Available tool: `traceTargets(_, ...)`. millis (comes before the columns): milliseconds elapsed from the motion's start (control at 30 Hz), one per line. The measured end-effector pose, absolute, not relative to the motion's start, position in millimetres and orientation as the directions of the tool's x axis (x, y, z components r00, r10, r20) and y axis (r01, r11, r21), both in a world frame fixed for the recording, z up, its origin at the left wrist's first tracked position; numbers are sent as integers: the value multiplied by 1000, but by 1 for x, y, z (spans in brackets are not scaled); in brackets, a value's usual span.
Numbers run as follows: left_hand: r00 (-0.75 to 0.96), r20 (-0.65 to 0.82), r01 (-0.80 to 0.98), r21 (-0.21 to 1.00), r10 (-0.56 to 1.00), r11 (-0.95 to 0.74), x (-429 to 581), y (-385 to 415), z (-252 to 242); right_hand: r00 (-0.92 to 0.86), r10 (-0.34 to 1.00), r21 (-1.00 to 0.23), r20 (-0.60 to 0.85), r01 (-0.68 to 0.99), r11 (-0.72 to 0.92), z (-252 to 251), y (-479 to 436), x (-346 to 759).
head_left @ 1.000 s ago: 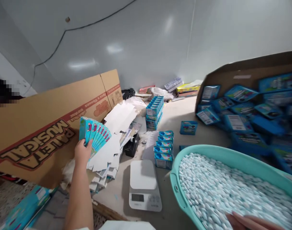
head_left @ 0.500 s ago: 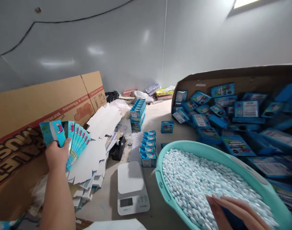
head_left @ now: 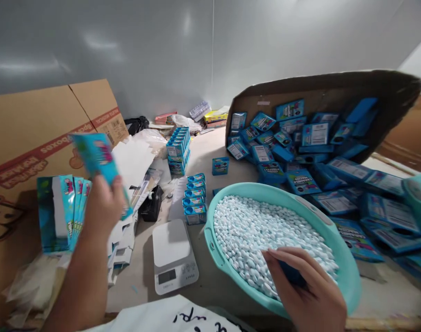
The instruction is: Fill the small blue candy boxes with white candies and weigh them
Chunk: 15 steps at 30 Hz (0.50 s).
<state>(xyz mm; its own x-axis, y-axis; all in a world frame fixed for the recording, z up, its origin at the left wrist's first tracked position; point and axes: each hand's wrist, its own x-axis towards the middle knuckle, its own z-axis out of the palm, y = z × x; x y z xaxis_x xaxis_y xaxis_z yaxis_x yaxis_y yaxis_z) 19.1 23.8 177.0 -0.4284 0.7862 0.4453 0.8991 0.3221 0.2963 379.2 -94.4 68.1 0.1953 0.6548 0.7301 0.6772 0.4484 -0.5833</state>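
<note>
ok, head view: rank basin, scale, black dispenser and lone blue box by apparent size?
1. Basin
2. Scale
3. Black dispenser and lone blue box: close. The dispenser looks slightly bigger, but it is nearer the camera, so unsure.

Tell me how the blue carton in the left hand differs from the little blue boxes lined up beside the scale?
The carton in the left hand is flat and unfolded, while the boxes are folded into shape. The carton is a single piece held tilted in the air, whereas the boxes, several of them, stand in a row on the table behind the scale. Both are bright blue with coloured print.
</note>
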Motion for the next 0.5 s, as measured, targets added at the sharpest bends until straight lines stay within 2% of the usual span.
traceTargets(67,-247,228,956,217,942,198,61,55,169,170,659,-578,732,666,470,66,-94,381)
traceTargets(167,-61,31,986,157,998,55,98,98,142,121,685,-585,719,638,501,66,-94,383)
traceTargets(400,96,-202,975,218,975,-51,131,149,79,113,708,-616,697,599,511,72,-93,382)
traceTargets(500,179,-232,953,281,956,-110,129,153,69,107,707,-616,699,592,519,72,-92,382)
